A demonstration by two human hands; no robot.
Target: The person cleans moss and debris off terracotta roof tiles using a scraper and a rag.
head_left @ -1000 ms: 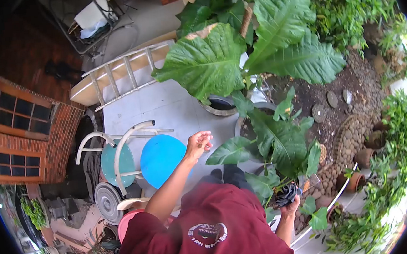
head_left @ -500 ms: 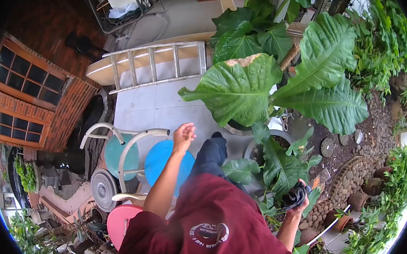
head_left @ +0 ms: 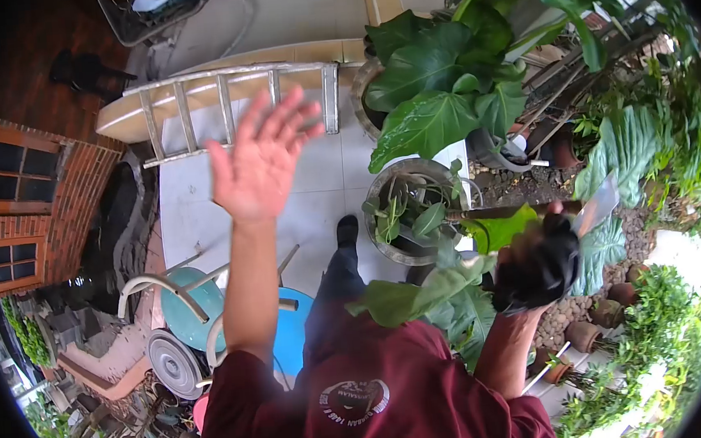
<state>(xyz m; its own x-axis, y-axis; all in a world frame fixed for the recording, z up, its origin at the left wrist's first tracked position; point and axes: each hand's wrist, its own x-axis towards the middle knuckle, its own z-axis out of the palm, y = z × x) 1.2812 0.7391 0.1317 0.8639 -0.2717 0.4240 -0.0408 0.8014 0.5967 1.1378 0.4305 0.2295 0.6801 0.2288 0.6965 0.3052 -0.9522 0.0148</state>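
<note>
My left hand [head_left: 260,164] is raised in front of me, palm towards me, fingers spread and nothing in it. Behind its fingers, farther off, lies a ladder [head_left: 227,109]. On the right, my right hand [head_left: 521,256] grips a crumpled black bundle [head_left: 545,268], blurred by motion; I cannot tell its material. A yellow-green leaf [head_left: 495,231] and a brown stem [head_left: 505,212] come right up beside this hand. Past the knuckles shows a pale, shiny strip [head_left: 600,204]. Large ribbed leaves [head_left: 625,152] spread farther right.
A potted plant [head_left: 405,235] stands on the tiles close to my shoe [head_left: 347,231]. Left of my leg are a teal-seated chair [head_left: 182,302] and a blue round seat [head_left: 297,330]. Clay pots [head_left: 582,335] and stones line the right side.
My left hand has risen and spread its fingers. The right hand, still with the black bundle, has moved up among the leaves. The view has shifted forward, and the large leaves now appear farther right.
</note>
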